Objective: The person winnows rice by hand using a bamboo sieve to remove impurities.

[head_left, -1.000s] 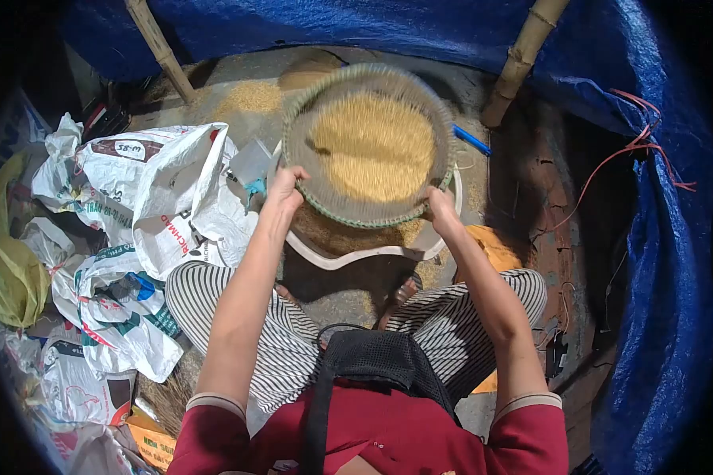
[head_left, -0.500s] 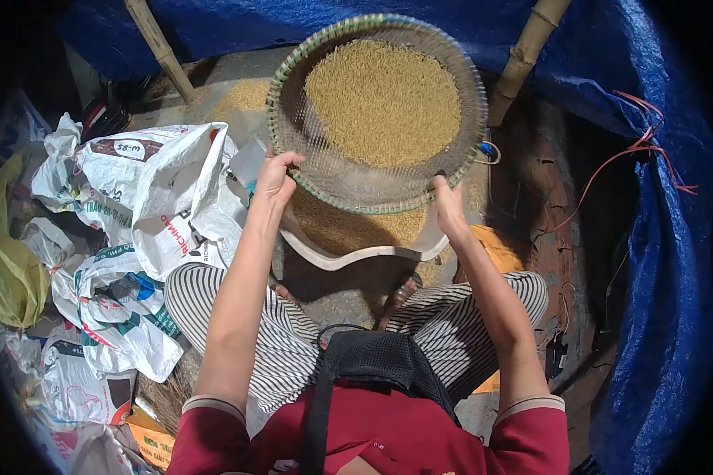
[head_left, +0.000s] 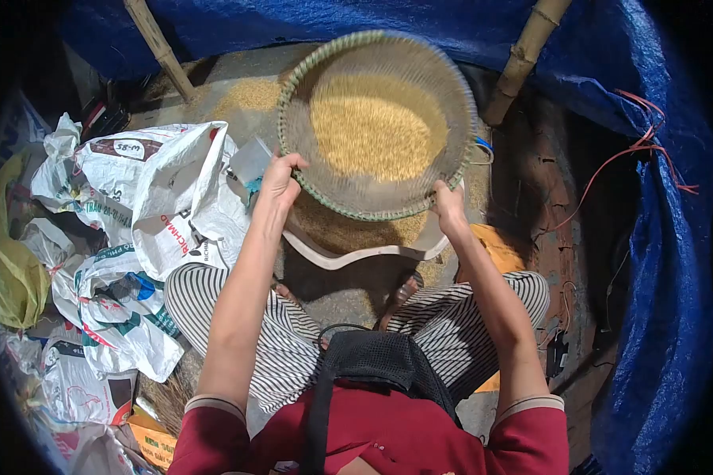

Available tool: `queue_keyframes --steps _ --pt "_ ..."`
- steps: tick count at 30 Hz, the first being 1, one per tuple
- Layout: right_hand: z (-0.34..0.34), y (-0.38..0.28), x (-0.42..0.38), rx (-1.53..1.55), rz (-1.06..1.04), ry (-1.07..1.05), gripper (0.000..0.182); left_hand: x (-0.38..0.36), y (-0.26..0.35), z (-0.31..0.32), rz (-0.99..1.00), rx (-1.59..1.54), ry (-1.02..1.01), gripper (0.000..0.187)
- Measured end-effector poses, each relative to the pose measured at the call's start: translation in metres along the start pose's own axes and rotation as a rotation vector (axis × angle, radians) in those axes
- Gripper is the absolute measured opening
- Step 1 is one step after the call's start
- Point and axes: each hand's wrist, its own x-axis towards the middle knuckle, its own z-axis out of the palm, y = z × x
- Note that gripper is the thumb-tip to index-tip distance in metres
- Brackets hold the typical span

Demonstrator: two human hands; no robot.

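Both hands hold a round woven sieve (head_left: 325, 194) with a green-bound rim, lifted in front of me and blurred by motion. My left hand (head_left: 279, 180) grips the rim at its near left, thumb over the edge. At the near right, my right hand (head_left: 449, 204) is closed on the same rim. A mound of golden unhusked grain (head_left: 376, 127) lies in the sieve, smeared by movement. Below it stands a pale basin (head_left: 337, 260) with a wavy rim, partly hidden by the sieve. More grain (head_left: 372, 233) lies inside the basin.
White printed sacks (head_left: 186, 198) are heaped at my left, with a yellow bag (head_left: 16, 253) beyond. Bamboo poles (head_left: 523, 59) and a blue tarpaulin (head_left: 661, 317) border the space. Some grain (head_left: 253, 93) is scattered on the floor. An orange sack (head_left: 499, 249) lies right of the basin.
The sieve has dipped slightly towards me and its tilt has changed. The grain in it has slid nearer and bunched into a smaller, blurred heap. Both hands keep their grip.
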Motion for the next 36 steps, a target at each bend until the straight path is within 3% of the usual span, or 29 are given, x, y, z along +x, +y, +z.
queue_keyframes --steps 4,6,7,9,13,17,19,24,26,30,33,35,36 --pt "0.001 -0.007 -0.005 -0.042 -0.042 -0.012 0.033 0.013 -0.007 -0.018 0.080 0.044 0.010 0.062" --pt "0.002 -0.004 -0.006 -0.007 0.247 -0.084 0.033 0.023 -0.029 -0.033 -0.052 0.036 0.049 0.059" --pt "0.003 -0.012 -0.015 -0.004 0.245 -0.085 0.033 0.026 -0.038 -0.041 -0.048 0.038 0.048 0.059" --pt "0.001 -0.023 -0.035 -0.097 0.403 -0.172 0.033 0.027 -0.053 -0.057 -0.322 -0.014 0.129 0.062" --pt "0.001 -0.006 -0.027 -0.047 0.459 -0.158 0.033 0.027 -0.054 -0.058 -0.294 0.026 0.140 0.047" --pt "-0.003 0.002 -0.007 -0.034 0.290 -0.131 0.034 0.013 -0.016 -0.018 -0.119 -0.048 0.012 0.044" --pt "0.000 -0.011 -0.014 -0.067 0.085 -0.015 0.036 0.010 -0.001 -0.011 -0.013 0.014 -0.053 0.063" --pt "-0.001 0.012 0.004 -0.091 0.155 -0.086 0.036 0.014 -0.016 -0.023 -0.015 0.050 -0.004 0.063" --pt "-0.001 0.039 0.015 -0.026 0.299 -0.157 0.030 0.012 -0.036 -0.036 -0.222 -0.003 0.101 0.044" --pt "-0.001 0.031 -0.005 0.004 0.495 -0.205 0.028 0.010 -0.039 -0.043 -0.373 0.043 0.219 0.045" --pt "-0.005 0.025 -0.001 -0.047 0.340 -0.205 0.031 0.030 -0.045 -0.056 -0.293 0.051 0.138 0.045" --pt "-0.006 0.015 0.001 -0.122 0.310 -0.203 0.034 0.014 -0.024 -0.027 -0.195 0.018 0.092 0.045" --pt "-0.003 0.016 0.000 -0.118 0.210 -0.091 0.036 0.019 -0.019 -0.027 -0.117 -0.012 0.009 0.053"
